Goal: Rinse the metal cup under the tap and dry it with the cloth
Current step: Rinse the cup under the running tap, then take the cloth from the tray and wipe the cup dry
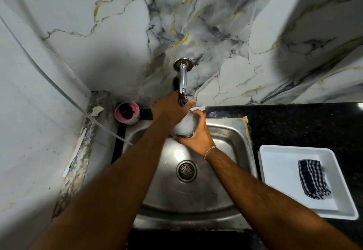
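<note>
One steel sink (222,132) set in one black desk (294,124). One white tray (275,151) on the desk right of the sink, holding one folded checked cloth (313,179). One wall tap (183,79) above the basin. One pink tub (127,113) at the sink's back left corner. Two hands: left hand (169,109) gripping the tap's end; right hand (198,134) clasped around one metal cup (184,125), foam-covered, directly below the tap over the basin.

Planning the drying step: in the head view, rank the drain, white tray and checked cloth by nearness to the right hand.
From the right hand:
1. Drain, just below it in the sink.
2. White tray, on the counter to its right.
3. Checked cloth, lying in the tray's far-right part.
</note>
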Motion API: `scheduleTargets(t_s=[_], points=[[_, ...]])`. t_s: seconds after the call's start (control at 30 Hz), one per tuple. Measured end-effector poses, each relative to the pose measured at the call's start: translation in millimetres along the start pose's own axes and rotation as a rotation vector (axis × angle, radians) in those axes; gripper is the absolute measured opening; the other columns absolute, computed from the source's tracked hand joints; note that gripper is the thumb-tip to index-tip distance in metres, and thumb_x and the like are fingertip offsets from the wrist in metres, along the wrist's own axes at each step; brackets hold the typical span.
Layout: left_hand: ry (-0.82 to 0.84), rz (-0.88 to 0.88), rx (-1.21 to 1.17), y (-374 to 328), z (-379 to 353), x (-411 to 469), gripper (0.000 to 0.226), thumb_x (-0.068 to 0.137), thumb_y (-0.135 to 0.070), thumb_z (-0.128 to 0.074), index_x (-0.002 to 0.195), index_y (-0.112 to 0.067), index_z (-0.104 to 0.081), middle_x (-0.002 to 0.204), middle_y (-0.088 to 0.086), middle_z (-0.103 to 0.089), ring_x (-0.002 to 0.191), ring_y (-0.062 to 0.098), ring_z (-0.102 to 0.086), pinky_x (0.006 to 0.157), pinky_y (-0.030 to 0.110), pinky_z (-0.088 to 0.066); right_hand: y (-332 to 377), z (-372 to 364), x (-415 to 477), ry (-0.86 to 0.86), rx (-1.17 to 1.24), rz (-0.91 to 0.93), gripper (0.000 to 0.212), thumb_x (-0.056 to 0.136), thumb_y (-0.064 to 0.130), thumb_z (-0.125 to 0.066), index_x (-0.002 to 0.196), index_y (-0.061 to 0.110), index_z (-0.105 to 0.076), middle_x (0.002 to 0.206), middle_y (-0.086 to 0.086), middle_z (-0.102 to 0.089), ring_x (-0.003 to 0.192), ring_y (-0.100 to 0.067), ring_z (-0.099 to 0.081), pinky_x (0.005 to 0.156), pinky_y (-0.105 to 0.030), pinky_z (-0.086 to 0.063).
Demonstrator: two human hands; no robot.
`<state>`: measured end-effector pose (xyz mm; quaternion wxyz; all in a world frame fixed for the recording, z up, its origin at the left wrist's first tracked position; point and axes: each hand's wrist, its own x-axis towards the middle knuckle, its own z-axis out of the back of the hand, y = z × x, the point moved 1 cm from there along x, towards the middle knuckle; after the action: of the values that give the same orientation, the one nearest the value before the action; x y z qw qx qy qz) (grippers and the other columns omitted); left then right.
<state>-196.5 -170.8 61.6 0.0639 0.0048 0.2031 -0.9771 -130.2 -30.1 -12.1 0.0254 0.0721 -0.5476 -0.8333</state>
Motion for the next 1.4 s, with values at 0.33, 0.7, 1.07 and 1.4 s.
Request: scheduleTargets(t_s=[0.33,0.7,1.07,1.4], points=[[-0.311,0.356,-0.902,37,-32,-42,0.049,0.111,-0.049,-0.046,0.123,-0.010,-0.073,0.122,0.010,-0.074,0.113,0.024,-0.064,0.114,0.062,-0.046,-12,14,-20,0.001,-0.027,0.018,0.113,0.056,0.052,-0.103,0.131,0.066,-0.021,0.143,0.012,-0.049,0.133,-0.018,-0.059,0.110,-0.034,-0.058],[0.618,0.777,-1.963,32,-75,-110,0.073,0.095,-0.071,-0.062,0.138,-0.013,-0.074,0.149,0.018,-0.068,0.135,0.040,-0.067,0.115,0.062,-0.051,-24,26,-56,0.058,-0.212,0.029,0.136,0.053,0.074,-0.095,0.153,0.071,-0.003,0.168,0.026,-0.031,0.161,-0.020,-0.031,0.134,-0.062,-0.024],[0.431,0.214,-0.321,30,-109,-93,0.080,0.096,-0.064,-0.069,0.164,-0.037,-0.037,0.163,0.021,-0.047,0.139,0.043,-0.056,0.115,0.053,-0.049,-109,205,-113,-0.559,-0.340,-0.553,0.066,0.098,0.020,-0.078,0.156,0.001,-0.052,0.155,-0.022,-0.059,0.147,-0.040,-0.055,0.127,-0.046,-0.038],[0.483,-0.123,0.500,26,-130,-105,0.095,0.089,-0.085,-0.048,0.169,-0.047,-0.013,0.170,0.025,-0.024,0.145,0.053,-0.038,0.121,0.066,-0.032,-176,279,-154,-0.354,-0.558,-0.855,0.090,0.100,0.035,-0.077,0.171,0.007,-0.029,0.173,-0.026,-0.026,0.161,-0.046,-0.029,0.133,-0.056,-0.023]])
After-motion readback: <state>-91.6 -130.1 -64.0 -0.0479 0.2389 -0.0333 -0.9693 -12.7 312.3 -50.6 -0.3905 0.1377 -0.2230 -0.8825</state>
